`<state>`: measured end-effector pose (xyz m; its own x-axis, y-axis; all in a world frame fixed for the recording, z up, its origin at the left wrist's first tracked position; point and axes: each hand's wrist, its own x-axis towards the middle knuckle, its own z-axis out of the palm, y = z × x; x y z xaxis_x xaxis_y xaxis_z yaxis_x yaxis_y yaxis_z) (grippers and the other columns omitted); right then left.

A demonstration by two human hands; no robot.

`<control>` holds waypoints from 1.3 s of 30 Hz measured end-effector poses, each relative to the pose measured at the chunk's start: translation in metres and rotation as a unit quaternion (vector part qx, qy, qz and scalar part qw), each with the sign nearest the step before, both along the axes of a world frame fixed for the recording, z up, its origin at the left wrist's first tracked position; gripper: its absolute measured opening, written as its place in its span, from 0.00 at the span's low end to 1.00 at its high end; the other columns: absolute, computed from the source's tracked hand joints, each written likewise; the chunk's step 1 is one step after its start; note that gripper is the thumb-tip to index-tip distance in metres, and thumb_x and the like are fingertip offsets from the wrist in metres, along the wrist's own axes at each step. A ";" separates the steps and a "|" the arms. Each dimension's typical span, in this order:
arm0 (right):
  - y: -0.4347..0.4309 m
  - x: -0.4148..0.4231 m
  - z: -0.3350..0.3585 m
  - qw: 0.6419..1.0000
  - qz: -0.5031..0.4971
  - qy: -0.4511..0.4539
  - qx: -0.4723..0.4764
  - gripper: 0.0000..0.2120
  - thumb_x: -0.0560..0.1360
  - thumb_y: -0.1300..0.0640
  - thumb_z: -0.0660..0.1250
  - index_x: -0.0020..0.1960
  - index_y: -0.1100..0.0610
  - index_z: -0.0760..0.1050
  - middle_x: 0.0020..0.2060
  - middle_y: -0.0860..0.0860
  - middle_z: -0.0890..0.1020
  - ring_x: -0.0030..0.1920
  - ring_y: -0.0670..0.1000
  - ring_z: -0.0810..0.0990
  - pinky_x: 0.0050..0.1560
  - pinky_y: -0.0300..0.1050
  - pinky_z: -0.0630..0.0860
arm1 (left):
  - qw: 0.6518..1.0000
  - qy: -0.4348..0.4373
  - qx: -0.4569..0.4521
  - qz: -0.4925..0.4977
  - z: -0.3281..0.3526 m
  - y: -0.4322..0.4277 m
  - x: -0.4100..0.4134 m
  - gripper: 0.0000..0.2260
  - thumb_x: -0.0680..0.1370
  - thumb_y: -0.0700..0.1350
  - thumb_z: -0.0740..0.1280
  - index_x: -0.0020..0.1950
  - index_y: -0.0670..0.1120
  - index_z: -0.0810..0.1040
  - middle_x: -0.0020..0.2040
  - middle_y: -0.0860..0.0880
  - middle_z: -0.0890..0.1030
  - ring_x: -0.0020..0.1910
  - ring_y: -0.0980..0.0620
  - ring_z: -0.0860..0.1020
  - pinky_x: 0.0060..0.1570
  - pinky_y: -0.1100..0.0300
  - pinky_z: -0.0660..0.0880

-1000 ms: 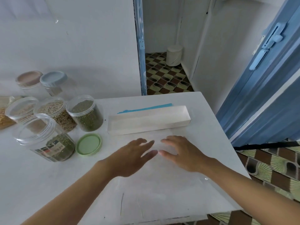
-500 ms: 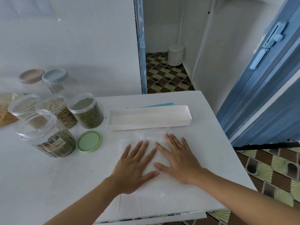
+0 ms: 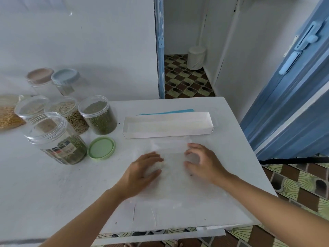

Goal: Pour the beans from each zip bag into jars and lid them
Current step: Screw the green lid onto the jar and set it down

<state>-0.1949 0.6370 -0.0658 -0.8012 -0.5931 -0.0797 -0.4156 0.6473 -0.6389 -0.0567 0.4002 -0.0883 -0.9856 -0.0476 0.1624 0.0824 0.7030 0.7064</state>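
A clear, flat, empty zip bag (image 3: 170, 177) lies on the white table (image 3: 53, 184) in front of me. My left hand (image 3: 142, 172) and my right hand (image 3: 204, 164) rest on it side by side, fingers curled and pinching the plastic. To the left stand open jars: one of green beans (image 3: 98, 116), one of pale beans (image 3: 70, 115), and a big labelled jar (image 3: 57, 139) with green beans at the bottom. A loose green lid (image 3: 101, 147) lies beside them.
A long white cardboard tray (image 3: 167, 124) sits just beyond the bag, with a blue sheet (image 3: 165, 112) behind it. Two lidded jars, one pink-topped (image 3: 40, 75) and one blue-topped (image 3: 65, 77), stand by the wall. A bag of yellow beans (image 3: 7, 114) is at far left. The table's edge runs close on the right.
Both hands lay flat with spread fingers on the bag half a second ago. Now the fingers have curled up and drawn together, gathering the plastic.
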 end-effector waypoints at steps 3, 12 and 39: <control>-0.022 0.001 0.020 0.997 0.011 0.080 0.020 0.08 0.75 0.56 0.71 0.54 0.56 0.81 0.55 0.51 0.83 0.58 0.54 0.79 0.59 0.46 0.74 | 0.985 -0.027 0.159 0.061 0.030 -0.012 -0.001 0.07 0.80 0.44 0.71 0.52 0.56 0.85 0.51 0.53 0.87 0.53 0.54 0.84 0.61 0.50 0.78; -0.142 0.036 0.060 0.988 0.151 0.022 -0.031 0.03 0.77 0.53 0.68 0.49 0.52 0.77 0.43 0.48 0.80 0.44 0.51 0.79 0.49 0.51 0.79 | 0.975 0.156 -0.025 0.156 0.135 -0.092 0.049 0.05 0.81 0.40 0.71 0.53 0.47 0.85 0.46 0.59 0.84 0.44 0.53 0.82 0.46 0.57 0.78; -0.329 0.100 0.102 0.971 0.065 -0.172 0.154 0.29 0.67 0.49 0.80 0.62 0.45 0.67 0.58 0.51 0.74 0.53 0.55 0.79 0.50 0.56 0.83 | 0.987 0.004 0.133 0.092 0.118 -0.302 0.084 0.41 0.59 0.60 0.85 0.69 0.51 0.76 0.60 0.57 0.82 0.58 0.59 0.82 0.55 0.63 0.79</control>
